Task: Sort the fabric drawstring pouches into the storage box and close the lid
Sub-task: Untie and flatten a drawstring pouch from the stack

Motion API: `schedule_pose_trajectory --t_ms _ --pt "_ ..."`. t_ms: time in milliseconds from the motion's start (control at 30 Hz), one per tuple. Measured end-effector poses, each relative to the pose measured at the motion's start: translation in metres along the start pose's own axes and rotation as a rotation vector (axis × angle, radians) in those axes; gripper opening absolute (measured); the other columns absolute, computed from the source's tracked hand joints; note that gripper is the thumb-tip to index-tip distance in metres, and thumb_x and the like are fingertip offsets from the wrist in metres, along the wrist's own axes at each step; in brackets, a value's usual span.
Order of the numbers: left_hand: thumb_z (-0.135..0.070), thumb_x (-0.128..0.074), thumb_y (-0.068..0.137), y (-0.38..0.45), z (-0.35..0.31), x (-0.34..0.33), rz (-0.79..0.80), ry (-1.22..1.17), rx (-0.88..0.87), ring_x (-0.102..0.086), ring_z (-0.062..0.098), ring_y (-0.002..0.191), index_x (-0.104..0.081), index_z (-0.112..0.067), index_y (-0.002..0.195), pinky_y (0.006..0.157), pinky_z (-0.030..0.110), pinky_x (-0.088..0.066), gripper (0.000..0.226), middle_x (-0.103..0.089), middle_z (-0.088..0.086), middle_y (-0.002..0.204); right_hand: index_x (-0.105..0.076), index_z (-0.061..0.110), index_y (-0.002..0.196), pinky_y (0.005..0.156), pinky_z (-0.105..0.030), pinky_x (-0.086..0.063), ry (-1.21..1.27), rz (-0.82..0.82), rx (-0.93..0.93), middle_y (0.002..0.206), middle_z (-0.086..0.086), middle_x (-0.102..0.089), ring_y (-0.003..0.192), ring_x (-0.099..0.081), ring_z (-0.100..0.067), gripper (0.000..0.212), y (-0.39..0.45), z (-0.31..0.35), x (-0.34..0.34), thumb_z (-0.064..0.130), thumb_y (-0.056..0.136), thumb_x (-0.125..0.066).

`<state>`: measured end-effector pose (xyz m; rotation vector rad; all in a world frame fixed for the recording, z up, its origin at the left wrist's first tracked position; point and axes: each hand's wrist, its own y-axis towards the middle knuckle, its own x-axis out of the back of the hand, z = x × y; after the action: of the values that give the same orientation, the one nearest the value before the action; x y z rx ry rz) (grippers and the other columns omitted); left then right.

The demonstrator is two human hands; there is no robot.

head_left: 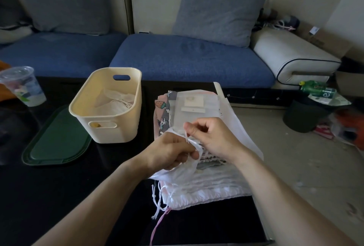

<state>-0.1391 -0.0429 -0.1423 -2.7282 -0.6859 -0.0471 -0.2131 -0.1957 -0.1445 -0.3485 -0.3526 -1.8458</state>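
Holding: left hand [169, 151] grips a white pouch [183, 169] over the pile [206, 184] — right hand [208, 137] pinches its drawstring [186, 136].
Box: cream storage box [110, 119] on the table [59, 196] — green lid [57, 139] beside it.

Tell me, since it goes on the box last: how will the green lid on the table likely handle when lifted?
The green lid looks like flat moulded plastic with a raised rim, so probably stiff and light. It lies flat on the dark table beside the cream storage box, so sliding is likelier than tipping. Its smooth surface may be slightly slippery.
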Motion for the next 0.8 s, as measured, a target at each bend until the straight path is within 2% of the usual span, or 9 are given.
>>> schedule_pose_trajectory --t_ms 133,200,267,367,433,533,600,700,800 --pt "-0.012 -0.049 0.096 0.004 0.001 0.006 -0.127 -0.183 0.024 -0.015 0.01 0.044 -0.064 -0.005 0.07 0.04 0.02 -0.013 0.031 -0.022 -0.004 0.051 -0.068 0.018 0.09 0.066 -0.031 -0.054 0.003 -0.068 -0.085 0.073 -0.005 -0.067 0.067 -0.057 -0.004 0.014 0.004 -0.005 0.009 0.031 0.092 -0.071" --pt "-0.013 -0.049 0.095 0.006 0.001 0.01 -0.196 -0.274 0.032 -0.013 0.009 0.042 -0.062 -0.007 0.068 0.038 0.02 -0.011 0.031 -0.022 -0.005 0.049 -0.064 0.013 0.086 0.057 -0.019 -0.042 0.111 -0.037 -0.084 0.062 0.008 -0.056 0.057 -0.049 0.001 0.016 0.002 -0.001 0.015 0.027 0.092 -0.071" --pt "-0.013 -0.048 0.094 0.007 0.001 0.013 -0.223 -0.319 0.025 -0.013 0.008 0.039 -0.061 -0.007 0.066 0.036 0.018 -0.011 0.032 -0.022 -0.006 0.047 -0.064 0.012 0.08 0.057 -0.014 -0.037 0.211 0.022 -0.03 0.064 0.01 -0.054 0.057 -0.045 -0.001 0.014 0.001 0.002 0.02 0.018 0.09 -0.072" --pt "-0.013 -0.047 0.095 0.007 0.0 0.012 -0.209 -0.317 0.003 -0.012 0.008 0.038 -0.06 -0.008 0.065 0.035 0.017 -0.011 0.033 -0.021 -0.005 0.047 -0.077 0.021 0.084 0.065 -0.024 -0.037 0.057 0.063 0.042 0.075 0.001 -0.055 0.064 -0.044 -0.012 0.003 0.0 0.001 0.018 0.024 0.083 -0.079" --pt "-0.013 -0.046 0.095 0.006 0.0 0.011 -0.196 -0.306 -0.012 -0.012 0.008 0.039 -0.058 -0.01 0.062 0.035 0.017 -0.012 0.035 -0.02 -0.005 0.048 -0.08 0.026 0.085 0.069 -0.025 -0.038 0.005 0.056 0.071 0.086 0.0 -0.06 0.066 -0.045 -0.013 0.006 0.0 -0.003 0.015 0.022 0.081 -0.082" --pt "-0.012 -0.044 0.096 0.005 0.0 0.009 -0.185 -0.302 -0.022 -0.012 0.009 0.041 -0.054 -0.011 0.062 0.037 0.017 -0.013 0.036 -0.019 -0.003 0.051 -0.082 0.018 0.084 0.074 -0.024 -0.043 0.066 0.045 0.07 0.093 0.006 -0.067 0.085 -0.059 -0.022 0.005 -0.001 -0.001 0.014 0.017 0.08 -0.084" --pt "-0.011 -0.042 0.097 0.004 0.001 0.007 -0.166 -0.264 -0.032 -0.012 0.01 0.042 -0.052 -0.011 0.063 0.037 0.017 -0.013 0.035 -0.019 -0.002 0.053 -0.082 0.014 0.08 0.079 -0.034 -0.048 0.06 0.035 0.069 0.096 0.0 -0.07 0.099 -0.064 -0.022 0.004 0.001 -0.002 0.014 0.013 0.077 -0.085" --pt "-0.01 -0.041 0.1 0.003 0.001 0.004 -0.152 -0.208 -0.042 -0.015 0.009 0.042 -0.051 -0.01 0.064 0.038 0.017 -0.014 0.038 -0.022 0.0 0.053 -0.081 0.014 0.076 0.085 -0.044 -0.053 0.018 0.022 0.094 0.095 0.0 -0.072 0.098 -0.068 -0.021 0.008 0.001 -0.005 0.009 0.019 0.072 -0.086" --pt "-0.008 -0.042 0.1 0.004 0.002 0.002 -0.178 -0.165 -0.045 -0.017 0.008 0.041 -0.05 -0.008 0.065 0.038 0.018 -0.016 0.036 -0.024 -0.001 0.052 -0.081 0.015 0.072 0.069 -0.023 -0.048 -0.08 0.006 0.117 0.089 0.005 -0.071 0.082 -0.066 -0.01 0.005 0.0 -0.005 0.006 0.014 0.072 -0.085"
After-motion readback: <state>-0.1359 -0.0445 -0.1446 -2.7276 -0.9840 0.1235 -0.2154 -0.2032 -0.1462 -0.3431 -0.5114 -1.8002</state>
